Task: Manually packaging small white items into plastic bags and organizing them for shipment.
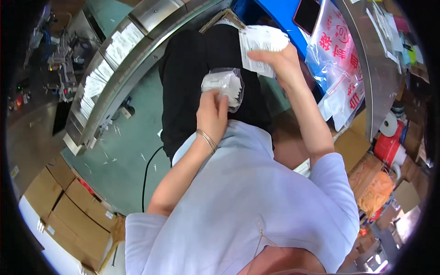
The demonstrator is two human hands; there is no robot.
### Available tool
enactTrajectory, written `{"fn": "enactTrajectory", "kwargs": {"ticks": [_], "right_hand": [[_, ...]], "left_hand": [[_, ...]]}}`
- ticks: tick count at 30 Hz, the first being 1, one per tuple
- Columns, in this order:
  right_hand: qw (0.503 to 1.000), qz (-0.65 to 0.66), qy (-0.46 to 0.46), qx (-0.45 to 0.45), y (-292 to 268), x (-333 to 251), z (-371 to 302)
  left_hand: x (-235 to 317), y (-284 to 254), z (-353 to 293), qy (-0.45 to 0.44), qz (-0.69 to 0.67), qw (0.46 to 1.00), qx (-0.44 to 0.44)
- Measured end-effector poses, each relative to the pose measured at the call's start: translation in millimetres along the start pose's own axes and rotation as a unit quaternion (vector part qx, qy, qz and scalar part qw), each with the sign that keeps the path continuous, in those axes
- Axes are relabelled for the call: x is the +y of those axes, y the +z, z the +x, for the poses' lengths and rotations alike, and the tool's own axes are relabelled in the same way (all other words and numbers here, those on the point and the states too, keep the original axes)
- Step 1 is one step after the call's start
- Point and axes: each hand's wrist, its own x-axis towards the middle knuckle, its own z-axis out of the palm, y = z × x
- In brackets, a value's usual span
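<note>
My left hand is closed on the near edge of a clear plastic bag over my lap. Small white packets with a notched edge fill the bag. Further forward and to the right, my right hand grips a fanned stack of flat white packets, its thumb across the top. The stack is apart from the bag. Part of a cardboard box shows beyond my knees, partly hidden by my legs.
Metal troughs holding many white packets curve along the left. At the right, a blue bin stands by printed plastic bags and a dark phone. Cardboard boxes are stacked at the lower left. A black cable crosses the green floor.
</note>
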Motion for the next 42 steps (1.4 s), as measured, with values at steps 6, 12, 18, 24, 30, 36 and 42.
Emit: {"fn": "enactTrajectory", "kwargs": {"ticks": [6, 12, 18, 24, 30, 36, 42], "right_hand": [[0.964, -0.212, -0.158, 0.039, 5.6, 15.3, -54.0], [0.796, -0.413, -0.442, -0.016, 27.4, 48.6, -62.6], [0.687, -0.470, -0.547, -0.085, 34.7, 69.9, -32.4], [0.558, -0.551, -0.595, -0.177, 41.4, 60.3, -21.0], [0.475, -0.701, -0.513, -0.140, 71.6, 62.7, -31.7], [0.447, -0.749, -0.467, -0.148, 77.0, 62.7, -42.6], [0.530, -0.639, -0.484, -0.275, 59.1, 36.6, -40.4]], "left_hand": [[-19.4, 6.0, 21.9, -0.215, -0.243, 0.945, -0.047], [-6.1, 10.7, 37.3, -0.301, -0.402, 0.864, -0.042], [-18.2, 7.3, 27.7, -0.276, -0.408, 0.870, 0.029], [-18.3, 7.1, 16.5, -0.149, -0.325, 0.925, 0.130], [-7.8, -4.1, 14.1, -0.166, -0.269, 0.940, 0.126], [-5.6, -12.6, 10.6, -0.184, -0.192, 0.957, 0.117], [-15.2, -7.8, 6.9, -0.102, -0.091, 0.982, 0.130]]}}
